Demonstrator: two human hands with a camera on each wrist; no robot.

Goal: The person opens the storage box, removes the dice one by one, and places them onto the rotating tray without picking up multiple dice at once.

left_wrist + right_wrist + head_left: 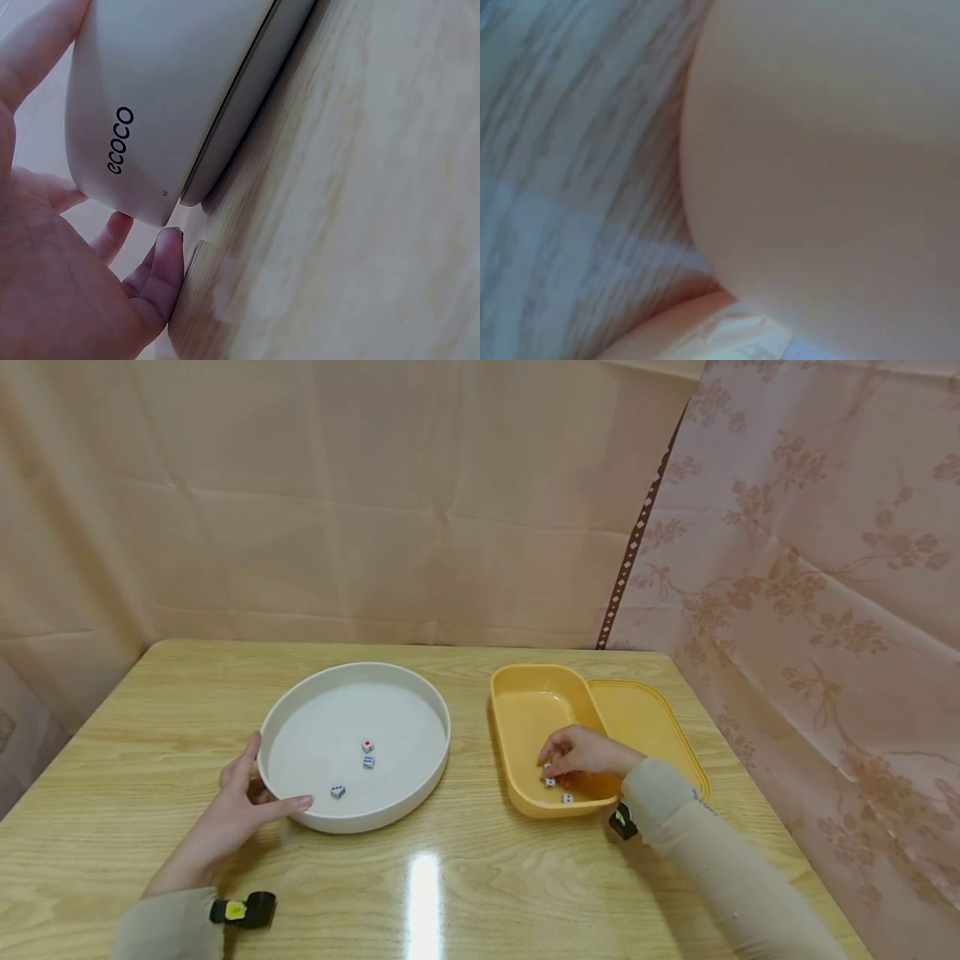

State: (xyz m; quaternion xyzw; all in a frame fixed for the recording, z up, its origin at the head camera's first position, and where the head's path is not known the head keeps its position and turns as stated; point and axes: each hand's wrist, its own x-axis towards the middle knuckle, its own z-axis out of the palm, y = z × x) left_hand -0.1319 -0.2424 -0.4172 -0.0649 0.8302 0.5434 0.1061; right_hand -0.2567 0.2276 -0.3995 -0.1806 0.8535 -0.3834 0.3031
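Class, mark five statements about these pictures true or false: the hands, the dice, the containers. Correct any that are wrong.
1. Three dice lie in the round white tray. True.
2. The left hand is inside the yellow box. False: it touches the outside of the round white tray.
3. The right hand reaches into the yellow box. True.
4. In the head view, the yellow lid lies between the two containers. False: it lies to the right of the yellow box.
5. In the left wrist view, the lettering on the tray's outer wall reads "ecoco". True.
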